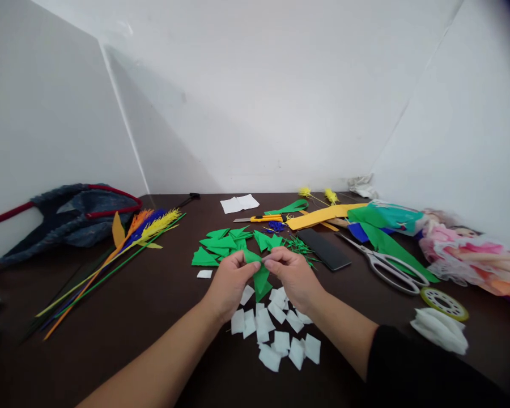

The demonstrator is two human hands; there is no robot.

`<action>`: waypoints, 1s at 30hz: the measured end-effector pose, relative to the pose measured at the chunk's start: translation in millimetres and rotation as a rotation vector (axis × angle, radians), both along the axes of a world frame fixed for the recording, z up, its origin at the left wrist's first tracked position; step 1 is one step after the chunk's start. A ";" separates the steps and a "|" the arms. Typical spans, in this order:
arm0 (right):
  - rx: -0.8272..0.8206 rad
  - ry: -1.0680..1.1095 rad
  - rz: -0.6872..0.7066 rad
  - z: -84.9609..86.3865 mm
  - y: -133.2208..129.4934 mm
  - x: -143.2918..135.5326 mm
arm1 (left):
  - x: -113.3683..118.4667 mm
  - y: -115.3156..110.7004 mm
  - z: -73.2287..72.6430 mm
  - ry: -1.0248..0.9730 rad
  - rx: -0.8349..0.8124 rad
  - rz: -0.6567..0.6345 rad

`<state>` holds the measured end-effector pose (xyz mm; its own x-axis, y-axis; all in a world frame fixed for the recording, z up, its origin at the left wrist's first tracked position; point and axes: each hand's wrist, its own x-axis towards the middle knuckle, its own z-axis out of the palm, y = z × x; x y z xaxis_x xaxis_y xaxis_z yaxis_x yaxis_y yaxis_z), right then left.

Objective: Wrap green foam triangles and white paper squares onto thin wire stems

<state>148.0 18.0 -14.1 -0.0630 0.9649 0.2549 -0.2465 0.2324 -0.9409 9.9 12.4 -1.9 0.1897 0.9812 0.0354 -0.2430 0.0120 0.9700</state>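
My left hand (pixel 230 284) pinches a green paper piece (pixel 261 283) at the middle of the view. Close beside it, my right hand (pixel 295 277) has thumb and fingers pressed together at the piece's upper edge; what lies between those fingertips is too small to make out. Part of the green piece hangs down below the fingers. Behind my hands lies a pile of green paper pieces (pixel 219 245). Several small white squares (pixel 281 341) are scattered on the dark table (pixel 153 362) below and between my wrists.
Paper-flower stems (pixel 106 265) and a denim item (pixel 76 218) lie left. A yellow cutter (pixel 267 218), black phone (pixel 325 249) and yellow strip (pixel 323 215) lie behind. Scissors (pixel 386 266), a tape roll (pixel 444 304), white wad (pixel 440 330) and dolls (pixel 467 255) are right.
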 end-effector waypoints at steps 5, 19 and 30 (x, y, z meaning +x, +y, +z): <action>-0.149 0.163 0.103 1.7 -6.1 -4.9 | -1.3 -3.9 6.4 -0.128 -0.006 -0.057; -0.127 0.200 0.148 4.6 -8.5 -6.7 | -1.1 -4.1 2.1 -0.115 0.044 -0.086; -0.150 0.197 0.159 8.3 -10.9 2.0 | -2.1 -6.5 11.6 -0.112 0.016 -0.068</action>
